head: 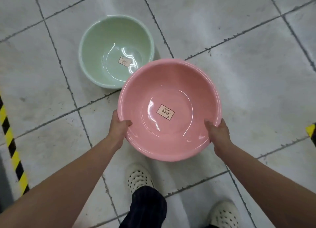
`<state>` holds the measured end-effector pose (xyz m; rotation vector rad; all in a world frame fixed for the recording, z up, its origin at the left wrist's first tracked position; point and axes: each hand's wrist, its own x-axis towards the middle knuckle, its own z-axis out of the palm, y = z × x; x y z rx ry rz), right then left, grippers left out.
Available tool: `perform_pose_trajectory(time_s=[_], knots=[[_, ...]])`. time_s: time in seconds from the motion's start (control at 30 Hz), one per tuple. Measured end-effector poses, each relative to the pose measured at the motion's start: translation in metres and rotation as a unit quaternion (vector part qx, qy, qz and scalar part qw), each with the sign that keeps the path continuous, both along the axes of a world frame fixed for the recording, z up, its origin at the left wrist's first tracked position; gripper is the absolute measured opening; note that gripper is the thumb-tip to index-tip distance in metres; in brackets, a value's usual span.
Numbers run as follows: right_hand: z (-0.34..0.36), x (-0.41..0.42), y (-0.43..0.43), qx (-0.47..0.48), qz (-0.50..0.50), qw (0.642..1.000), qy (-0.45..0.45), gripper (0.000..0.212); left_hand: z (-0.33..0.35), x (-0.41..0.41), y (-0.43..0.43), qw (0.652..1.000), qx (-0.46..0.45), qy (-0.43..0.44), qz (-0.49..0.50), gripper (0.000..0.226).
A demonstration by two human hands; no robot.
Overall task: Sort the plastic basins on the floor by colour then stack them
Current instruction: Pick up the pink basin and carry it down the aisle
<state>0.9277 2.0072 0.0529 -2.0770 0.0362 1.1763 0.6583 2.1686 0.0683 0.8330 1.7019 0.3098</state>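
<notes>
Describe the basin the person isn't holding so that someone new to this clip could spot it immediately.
Start from the grey tiled floor with dark grout lines, and look ahead of the person's two hands. There a pale green basin sits upright on the tiles, a small label stuck to its inside bottom. Unlike the pink basin gripped by the left hand and right hand, nobody touches it.

Left grip (pixel 119 125) and right grip (pixel 216 131) clasp opposite rims.

Pink basin (pixel 171 91) with a pale label (pixel 165 112) printed in dark letters. Pale green basin (pixel 102 45), similar label (pixel 124 61) inside. Grey-white marbled floor tiles (pixel 239 74) with dark grout. Yellow-and-black striped tape (pixel 12 142) at left. White perforated clogs (pixel 139 178), dark trouser leg (pixel 147 207).
</notes>
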Motion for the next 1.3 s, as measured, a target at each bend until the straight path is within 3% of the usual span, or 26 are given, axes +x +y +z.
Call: perform_pose_trajectory(time_s=[0.33,0.53,0.7,1.03,1.3], knots=[[-0.068,-0.031,-0.010,-0.073,0.048,0.996,-0.034,0.051,-0.074,-0.028,0.015,0.995,-0.006,-0.060,-0.081,0.083],[-0.044,-0.032,-0.002,-0.109,0.053,0.991,-0.060,0.036,-0.062,-0.030,0.015,0.997,-0.061,0.001,-0.041,0.042],[0.022,-0.030,0.022,-0.102,0.077,0.988,-0.081,0.028,0.002,-0.033,0.028,0.998,-0.050,-0.030,0.009,0.040],[0.174,-0.056,0.180,-0.069,0.171,0.974,-0.130,0.025,0.135,-0.078,0.133,0.992,-0.007,-0.048,0.115,0.046],[0.162,-0.046,0.332,-0.054,0.268,0.951,-0.144,0.030,0.125,-0.080,0.214,0.978,0.017,-0.022,0.207,0.038]])
